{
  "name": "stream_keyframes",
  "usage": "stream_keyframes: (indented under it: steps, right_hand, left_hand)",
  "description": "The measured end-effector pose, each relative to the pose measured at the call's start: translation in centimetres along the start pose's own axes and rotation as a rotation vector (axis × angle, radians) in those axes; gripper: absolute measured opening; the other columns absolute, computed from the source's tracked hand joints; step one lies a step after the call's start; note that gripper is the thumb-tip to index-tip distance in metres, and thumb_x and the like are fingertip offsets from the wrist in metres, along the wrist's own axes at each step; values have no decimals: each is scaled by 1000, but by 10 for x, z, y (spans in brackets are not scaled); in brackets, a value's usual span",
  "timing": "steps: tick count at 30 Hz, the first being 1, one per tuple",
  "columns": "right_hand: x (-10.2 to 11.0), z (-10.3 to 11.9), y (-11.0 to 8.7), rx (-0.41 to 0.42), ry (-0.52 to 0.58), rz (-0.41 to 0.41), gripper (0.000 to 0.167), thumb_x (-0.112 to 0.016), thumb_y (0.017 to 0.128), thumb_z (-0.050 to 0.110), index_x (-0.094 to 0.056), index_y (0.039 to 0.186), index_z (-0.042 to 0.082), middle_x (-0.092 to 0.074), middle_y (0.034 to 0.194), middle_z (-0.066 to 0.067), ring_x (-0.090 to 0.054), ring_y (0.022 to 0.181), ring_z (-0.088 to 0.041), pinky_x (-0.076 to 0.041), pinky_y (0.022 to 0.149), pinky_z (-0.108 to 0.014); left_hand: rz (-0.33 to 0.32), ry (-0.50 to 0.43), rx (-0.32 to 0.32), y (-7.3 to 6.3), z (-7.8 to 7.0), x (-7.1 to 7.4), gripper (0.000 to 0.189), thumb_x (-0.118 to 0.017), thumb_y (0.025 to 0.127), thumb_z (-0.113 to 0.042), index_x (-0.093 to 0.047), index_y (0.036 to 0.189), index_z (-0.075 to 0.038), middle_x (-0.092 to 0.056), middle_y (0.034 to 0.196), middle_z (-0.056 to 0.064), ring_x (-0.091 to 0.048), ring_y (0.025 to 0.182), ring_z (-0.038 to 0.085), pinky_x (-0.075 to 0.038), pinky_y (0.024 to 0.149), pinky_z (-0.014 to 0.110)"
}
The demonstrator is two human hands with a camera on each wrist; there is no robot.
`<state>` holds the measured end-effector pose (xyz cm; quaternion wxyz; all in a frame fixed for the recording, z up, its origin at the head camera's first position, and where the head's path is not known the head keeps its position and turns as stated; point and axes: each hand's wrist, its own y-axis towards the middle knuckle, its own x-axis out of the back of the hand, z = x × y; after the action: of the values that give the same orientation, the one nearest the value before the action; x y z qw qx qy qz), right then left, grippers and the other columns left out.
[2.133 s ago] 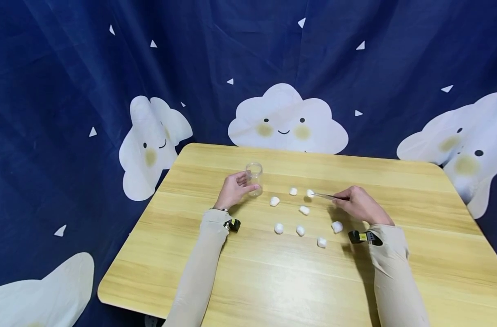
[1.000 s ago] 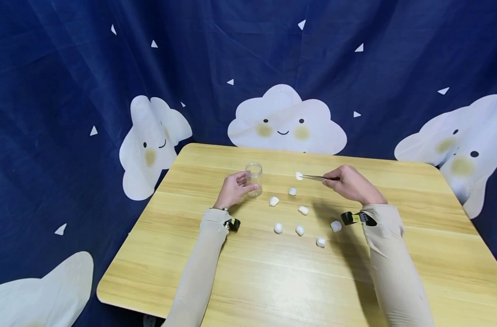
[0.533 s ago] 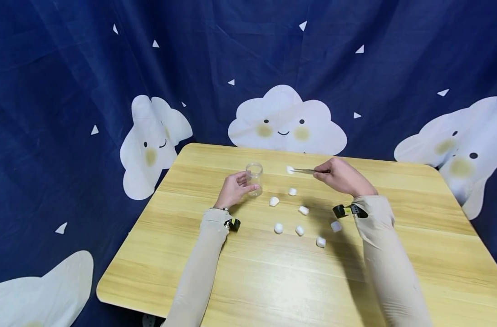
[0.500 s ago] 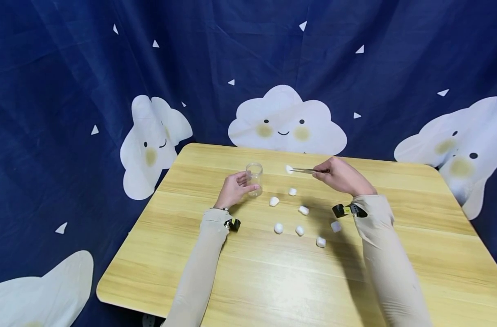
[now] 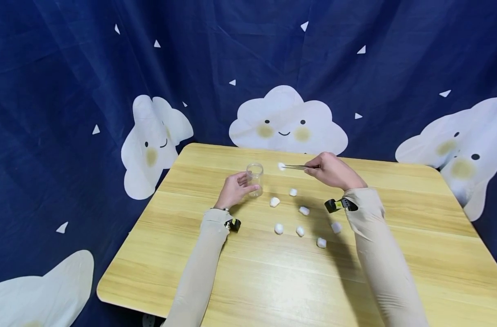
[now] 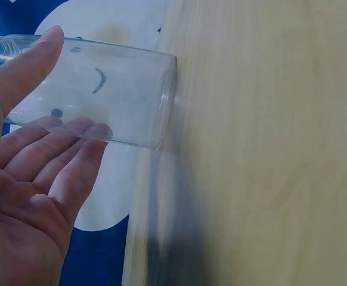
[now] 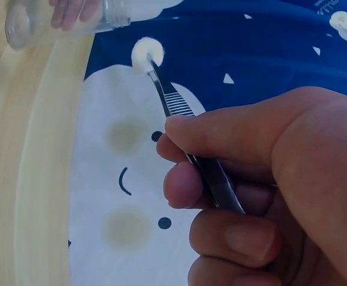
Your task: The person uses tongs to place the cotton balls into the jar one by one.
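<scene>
My left hand (image 5: 234, 189) holds a clear, open-topped jar (image 5: 254, 180) upright on the table, thumb on the near side and fingers behind it. In the left wrist view the jar (image 6: 120, 89) is see-through with nothing inside. My right hand (image 5: 332, 170) pinches metal tweezers (image 5: 295, 167) between thumb and fingers. A white cotton ball (image 7: 147, 55) is clamped in the tweezers' tips, raised above the table and to the right of the jar's mouth. Ridged grips on the tweezers (image 7: 178, 104) show just ahead of my thumb.
Several more cotton balls lie scattered on the wooden table (image 5: 232, 281), among them one (image 5: 274, 202) close to the jar and another (image 5: 321, 243) nearer the front. A blue curtain (image 5: 207, 54) with white clouds hangs behind the table's far edge.
My right hand has moved left and away from me, lifting the tweezers and cotton ball off the table toward the jar. My left hand and the jar have stayed in place.
</scene>
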<state>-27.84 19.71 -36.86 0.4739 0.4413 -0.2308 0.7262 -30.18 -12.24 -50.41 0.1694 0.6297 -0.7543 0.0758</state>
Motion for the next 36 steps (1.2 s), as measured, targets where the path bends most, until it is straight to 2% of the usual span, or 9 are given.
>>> stream_keyframes:
  steps: [8,21,31,36]
  right_hand:
    - [-1,9,12,25,1,6,18,-65,101,12,-81,106,5,-80,100,-14,-57,70,-15,-48,65,-28]
    - [-10,20,29,49,27,19,19,-65,100,11,-81,107,4,-80,100,-14,-58,75,-17,-48,67,-28]
    - [-22,28,39,65,40,40,19,-66,100,11,-81,109,4,-80,101,-13,-59,72,-15,-50,66,-28]
    - [-31,28,41,77,29,55,19,-65,100,10,-81,109,4,-80,96,-12,-56,67,-13,-47,62,-26]
  left_hand:
    - [-5,6,-7,1,0,0,64,-87,85,-21,-60,140,1,-65,141,21,-64,131,36,-55,113,42]
    - [0,6,-7,1,1,-1,65,-86,86,-22,-60,140,1,-65,141,21,-64,131,36,-54,114,42]
    - [2,-25,-1,2,1,-1,67,-86,85,-22,-58,142,1,-63,143,22,-63,133,36,-54,114,41]
    - [3,-26,12,1,1,-1,69,-87,85,-23,-58,142,2,-63,143,23,-62,133,37,-53,115,42]
